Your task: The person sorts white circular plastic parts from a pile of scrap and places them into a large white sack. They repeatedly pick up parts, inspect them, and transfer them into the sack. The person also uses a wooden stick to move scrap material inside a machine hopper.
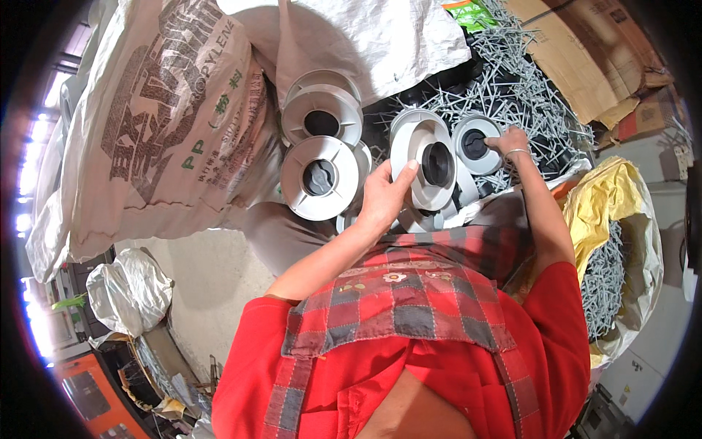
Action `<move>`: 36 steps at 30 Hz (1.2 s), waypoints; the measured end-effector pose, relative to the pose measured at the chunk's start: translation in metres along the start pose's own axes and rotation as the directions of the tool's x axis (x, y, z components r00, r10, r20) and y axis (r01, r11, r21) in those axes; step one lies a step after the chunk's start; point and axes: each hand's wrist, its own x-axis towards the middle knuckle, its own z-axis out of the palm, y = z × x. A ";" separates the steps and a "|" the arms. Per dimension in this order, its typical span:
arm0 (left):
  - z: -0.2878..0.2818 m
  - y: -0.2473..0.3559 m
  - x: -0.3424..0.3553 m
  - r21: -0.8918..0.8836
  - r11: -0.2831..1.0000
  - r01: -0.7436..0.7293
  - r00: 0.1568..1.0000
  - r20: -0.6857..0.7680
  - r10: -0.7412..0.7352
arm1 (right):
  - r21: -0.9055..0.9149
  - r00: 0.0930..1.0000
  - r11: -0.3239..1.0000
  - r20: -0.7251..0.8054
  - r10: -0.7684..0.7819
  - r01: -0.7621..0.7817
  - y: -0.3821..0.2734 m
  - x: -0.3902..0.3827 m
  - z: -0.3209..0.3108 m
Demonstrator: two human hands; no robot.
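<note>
My left hand (387,194) grips the near rim of a pale grey round plastic flange (417,154) with a black centre, thumb on top and fingers hidden beneath. The flange is tilted and lies over other pale flanges. To its right, my right hand (510,139) pinches at the black centre of a smaller grey round plastic piece (468,162), which rests against a heap of thin grey plastic pins (530,95). On the left, beside my left hand, are overlapping pale flanges with black centres, the nearest flange (292,179) facing up.
A large white woven sack (157,110) stands at the left, and white sheeting (365,44) covers the far side. Cardboard (578,58) is at the far right. Near my right elbow, a yellow-lined sack (643,249) holds more grey pins. An orange machine (99,395) stands lower left.
</note>
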 end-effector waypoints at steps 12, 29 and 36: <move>-0.008 -0.069 -0.025 -0.051 0.929 0.367 0.927 -0.062 -0.370 | 0.616 0.981 0.764 -0.138 -0.139 0.194 -0.065 -0.099 -0.025; 0.023 -0.080 -0.020 -0.136 0.986 -0.094 0.968 0.219 0.122 | 0.882 0.974 0.450 -0.204 0.103 0.138 -0.014 -0.164 -0.029; 0.019 -0.038 -0.034 -0.029 0.918 -0.395 0.837 0.400 0.373 | 0.937 0.906 0.012 -0.342 0.250 0.350 -0.049 -0.216 -0.095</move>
